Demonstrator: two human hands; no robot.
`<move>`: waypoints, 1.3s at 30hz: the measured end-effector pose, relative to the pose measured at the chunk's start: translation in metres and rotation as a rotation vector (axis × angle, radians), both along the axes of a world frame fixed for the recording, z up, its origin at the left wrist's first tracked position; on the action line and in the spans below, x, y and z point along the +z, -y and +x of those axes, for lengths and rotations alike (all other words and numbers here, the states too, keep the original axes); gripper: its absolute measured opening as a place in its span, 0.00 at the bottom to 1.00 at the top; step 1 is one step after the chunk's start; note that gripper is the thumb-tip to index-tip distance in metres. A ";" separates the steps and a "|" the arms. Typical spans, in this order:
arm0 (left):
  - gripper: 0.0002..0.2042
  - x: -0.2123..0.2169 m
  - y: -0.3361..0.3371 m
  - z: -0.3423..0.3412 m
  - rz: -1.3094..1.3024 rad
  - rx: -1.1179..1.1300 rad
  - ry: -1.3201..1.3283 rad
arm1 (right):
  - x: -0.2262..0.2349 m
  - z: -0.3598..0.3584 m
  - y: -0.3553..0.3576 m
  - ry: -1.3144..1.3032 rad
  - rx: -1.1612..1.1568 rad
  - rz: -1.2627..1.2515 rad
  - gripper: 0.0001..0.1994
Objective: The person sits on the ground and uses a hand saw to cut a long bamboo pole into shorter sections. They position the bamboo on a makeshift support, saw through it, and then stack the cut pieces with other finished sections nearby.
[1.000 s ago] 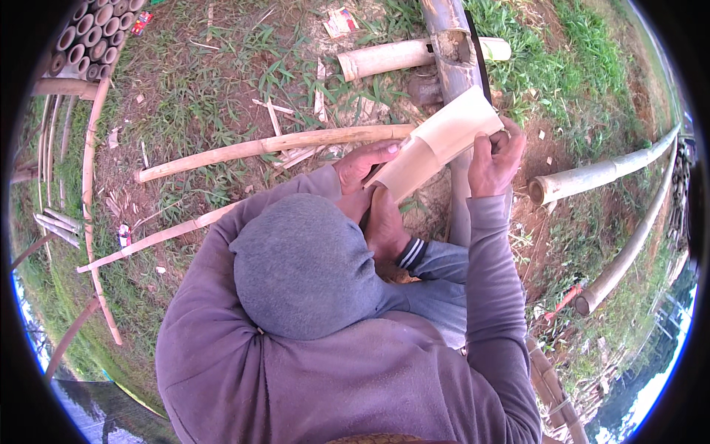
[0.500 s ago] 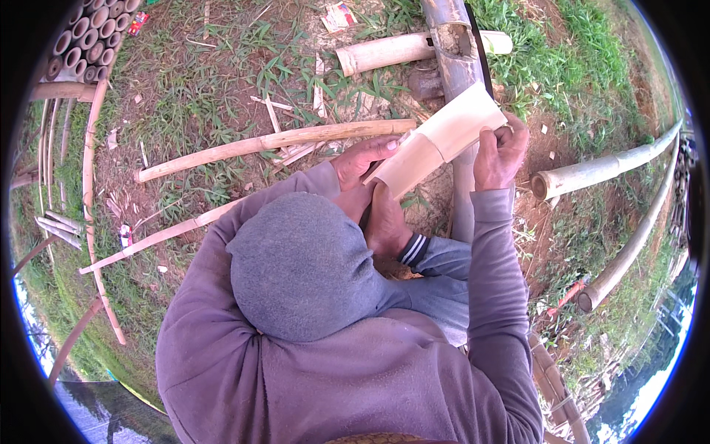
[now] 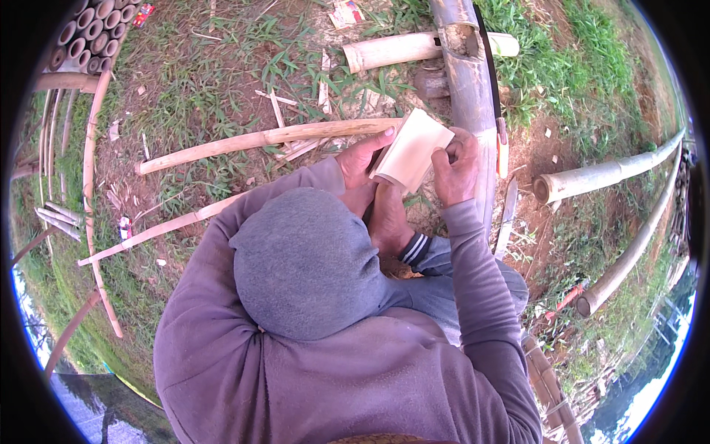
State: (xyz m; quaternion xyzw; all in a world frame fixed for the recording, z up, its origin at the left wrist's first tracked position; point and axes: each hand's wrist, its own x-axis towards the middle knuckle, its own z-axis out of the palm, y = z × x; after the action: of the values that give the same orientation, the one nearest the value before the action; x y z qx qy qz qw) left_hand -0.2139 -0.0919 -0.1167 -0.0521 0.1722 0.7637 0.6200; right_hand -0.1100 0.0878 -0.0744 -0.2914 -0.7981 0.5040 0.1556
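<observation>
Sheet (image 3: 414, 150), pale, left fingers (image 3: 379, 140) at one edge, right fingers (image 3: 463, 144) opposite

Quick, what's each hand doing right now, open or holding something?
Left hand: closed, holding the left side of a pale, rectangular, wood-like piece.
Right hand: closed, fingers curled, gripping that piece's right edge.

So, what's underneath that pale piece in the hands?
A bare foot runs up to the lower edge of the pale piece, with ground beside it. Whatever lies directly beneath, perhaps the toes, is covered.
</observation>
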 end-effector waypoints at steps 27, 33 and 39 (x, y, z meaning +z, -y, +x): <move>0.31 -0.021 0.004 -0.011 0.037 0.013 0.052 | -0.005 0.038 0.041 0.120 0.026 -0.629 0.35; 0.29 -0.010 0.004 -0.007 -0.055 0.026 0.042 | -0.004 0.034 0.067 0.019 0.017 -0.934 0.31; 0.26 -0.014 0.006 -0.007 0.094 0.075 -0.014 | 0.018 0.026 0.072 -0.013 0.001 -1.022 0.39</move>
State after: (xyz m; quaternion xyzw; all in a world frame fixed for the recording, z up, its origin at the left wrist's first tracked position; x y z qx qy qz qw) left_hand -0.2208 -0.0981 -0.1311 -0.0240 0.1383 0.7939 0.5916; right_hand -0.0839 0.0156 -0.0563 -0.3268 -0.4489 0.8317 -0.0019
